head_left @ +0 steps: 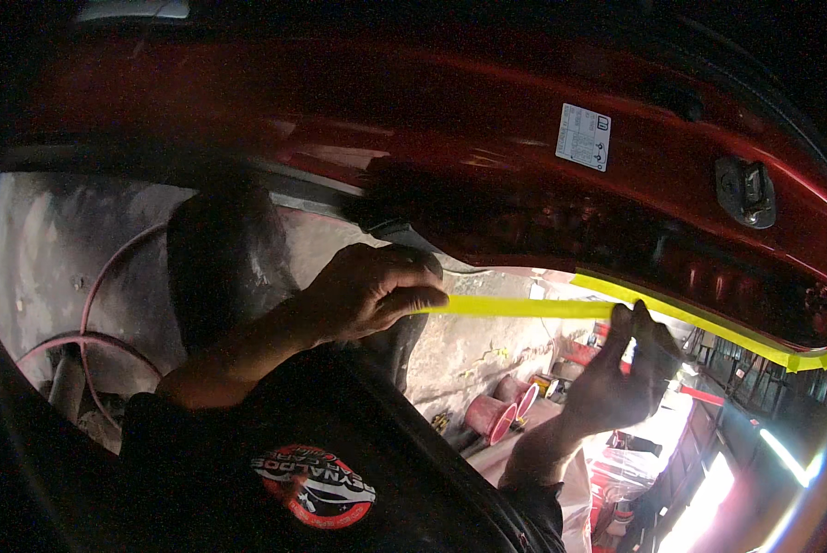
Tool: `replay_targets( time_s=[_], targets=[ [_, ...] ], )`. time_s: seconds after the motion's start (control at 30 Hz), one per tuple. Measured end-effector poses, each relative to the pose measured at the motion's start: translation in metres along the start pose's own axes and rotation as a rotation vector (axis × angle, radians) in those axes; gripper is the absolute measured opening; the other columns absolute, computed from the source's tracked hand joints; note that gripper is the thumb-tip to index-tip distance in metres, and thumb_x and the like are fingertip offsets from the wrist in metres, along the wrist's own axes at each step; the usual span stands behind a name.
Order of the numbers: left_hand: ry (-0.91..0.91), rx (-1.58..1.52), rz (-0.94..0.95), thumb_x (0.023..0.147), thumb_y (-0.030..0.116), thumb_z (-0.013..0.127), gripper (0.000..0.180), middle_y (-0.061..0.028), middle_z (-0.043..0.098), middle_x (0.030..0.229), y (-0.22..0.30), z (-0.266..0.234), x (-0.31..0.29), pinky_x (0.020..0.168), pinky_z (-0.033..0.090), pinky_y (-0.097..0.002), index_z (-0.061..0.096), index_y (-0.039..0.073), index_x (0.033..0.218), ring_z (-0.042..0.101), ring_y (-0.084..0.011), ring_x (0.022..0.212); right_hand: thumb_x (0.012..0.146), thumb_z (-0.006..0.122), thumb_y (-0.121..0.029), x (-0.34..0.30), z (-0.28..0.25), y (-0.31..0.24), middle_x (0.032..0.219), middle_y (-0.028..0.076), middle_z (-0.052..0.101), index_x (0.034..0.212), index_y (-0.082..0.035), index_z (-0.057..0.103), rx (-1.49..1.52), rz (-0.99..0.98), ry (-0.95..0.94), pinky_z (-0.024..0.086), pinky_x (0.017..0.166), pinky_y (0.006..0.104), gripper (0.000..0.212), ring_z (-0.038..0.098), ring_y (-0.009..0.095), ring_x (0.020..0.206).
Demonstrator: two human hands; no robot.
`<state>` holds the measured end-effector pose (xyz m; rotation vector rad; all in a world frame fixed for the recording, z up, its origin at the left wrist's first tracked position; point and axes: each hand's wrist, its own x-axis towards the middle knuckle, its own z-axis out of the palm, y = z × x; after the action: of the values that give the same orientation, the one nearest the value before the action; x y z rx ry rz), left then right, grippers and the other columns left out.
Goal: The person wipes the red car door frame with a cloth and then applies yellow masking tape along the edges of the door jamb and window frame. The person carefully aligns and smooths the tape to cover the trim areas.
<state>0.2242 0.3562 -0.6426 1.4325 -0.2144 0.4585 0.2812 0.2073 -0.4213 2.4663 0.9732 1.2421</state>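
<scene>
A strip of yellow masking tape [524,307] is stretched nearly level between my two hands. My left hand [372,288] is closed, pinching the strip's left end between thumb and fingers. At the other end, my right hand [627,364] holds it between thumb and fingertips, just below the panel's edge. Another length of yellow tape [708,322] runs along the lower edge of a dark red car door panel [487,120], to its right corner. The panel spans the view above both hands. A white label [583,137] and a metal latch [746,193] are on it.
A pinkish hose [86,304] loops against the stained wall [40,240] at left. Beyond my hands, red buckets [492,419] lie near the base of another wall. A bright tube light [785,457] shows at lower right. My dark shirt fills the lower middle.
</scene>
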Motion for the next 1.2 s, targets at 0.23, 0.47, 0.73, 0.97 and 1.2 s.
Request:
replay_targets(
  time_s=[0.23, 0.47, 0.73, 0.97, 1.2],
  targets=[
    [0.007, 0.100, -0.189, 0.092, 0.023, 0.068, 0.020, -0.0148, 0.060, 0.095, -0.038, 0.013, 0.001, 0.070, 0.050, -0.0375, 0.069, 0.004, 0.095, 0.063, -0.0279, 0.083, 0.079, 0.080, -0.007, -0.006, 0.024, -0.022, 0.090, 0.010, 0.071, 0.093, -0.001, 0.074, 0.061, -0.107, -0.054, 0.051, 0.077, 0.0362, 0.017, 0.064, 0.023, 0.085],
    [0.007, 0.098, -0.178, 0.090, 0.023, 0.070, 0.021, -0.0124, 0.059, 0.096, -0.026, 0.026, 0.016, 0.065, 0.051, -0.0368, 0.063, 0.003, 0.093, 0.064, -0.0270, 0.079, 0.076, 0.081, -0.005, 0.003, 0.018, -0.025, 0.087, 0.009, 0.071, 0.094, -0.002, 0.074, -0.006, -0.078, -0.059, 0.050, 0.077, 0.0358, 0.019, 0.064, 0.022, 0.080],
    [0.097, 0.099, -0.321, 0.087, 0.035, 0.074, 0.027, -0.0103, 0.062, 0.084, -0.019, 0.035, 0.024, 0.063, 0.051, -0.0377, 0.073, 0.008, 0.087, 0.065, -0.0271, 0.073, 0.079, 0.080, -0.006, 0.010, 0.022, -0.022, 0.085, 0.009, 0.071, 0.100, -0.003, 0.076, -0.082, -0.063, -0.092, 0.051, 0.070, 0.0344, 0.021, 0.063, 0.020, 0.075],
    [0.109, 0.128, -0.357, 0.088, 0.039, 0.071, 0.029, -0.0126, 0.067, 0.086, -0.021, 0.037, 0.029, 0.063, 0.052, -0.0403, 0.074, 0.010, 0.091, 0.067, -0.0296, 0.073, 0.076, 0.082, -0.004, 0.014, 0.030, -0.018, 0.084, 0.009, 0.073, 0.095, -0.003, 0.076, -0.092, -0.172, -0.076, 0.052, 0.067, 0.0362, 0.020, 0.063, 0.023, 0.072],
    [0.116, 0.194, -0.323, 0.088, 0.039, 0.071, 0.030, -0.0130, 0.069, 0.084, -0.020, 0.036, 0.030, 0.061, 0.052, -0.0408, 0.074, 0.010, 0.091, 0.067, -0.0300, 0.069, 0.075, 0.083, -0.002, 0.014, 0.031, -0.019, 0.078, 0.008, 0.071, 0.094, -0.004, 0.077, -0.091, -0.211, -0.058, 0.051, 0.064, 0.0368, 0.020, 0.060, 0.024, 0.068]
  ],
)
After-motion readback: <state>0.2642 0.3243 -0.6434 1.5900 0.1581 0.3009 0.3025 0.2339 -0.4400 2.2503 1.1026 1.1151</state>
